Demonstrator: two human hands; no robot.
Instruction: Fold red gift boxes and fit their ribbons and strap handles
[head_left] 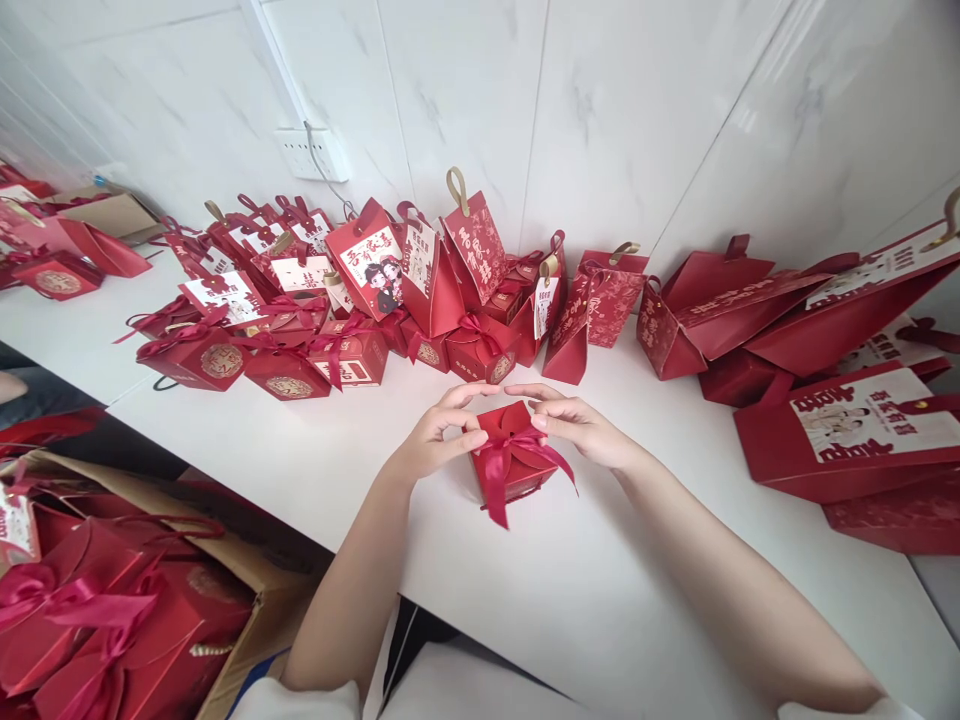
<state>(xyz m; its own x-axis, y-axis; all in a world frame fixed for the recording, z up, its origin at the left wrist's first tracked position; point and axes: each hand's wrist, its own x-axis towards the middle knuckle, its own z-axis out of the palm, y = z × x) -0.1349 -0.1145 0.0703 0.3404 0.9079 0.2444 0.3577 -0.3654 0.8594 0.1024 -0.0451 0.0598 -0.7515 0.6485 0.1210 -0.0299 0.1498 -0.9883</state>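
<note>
A small red gift box (517, 470) stands on the white table (585, 600) in front of me, with a red satin ribbon (501, 468) tied over its curved top flaps and its tails hanging down the front. My left hand (439, 435) pinches the ribbon at the box's left top edge, thumb and fingers closed. My right hand (577, 422) pinches the ribbon at the right top edge, index finger stretched over the flaps. Both hands touch the box.
A crowd of red gift boxes and bags (360, 300) lines the tiled wall behind. Larger flat red bags (847, 420) lie at the right. A cardboard carton (247, 600) of ribboned red boxes sits below the table's left edge. A wall socket (311, 152) is above.
</note>
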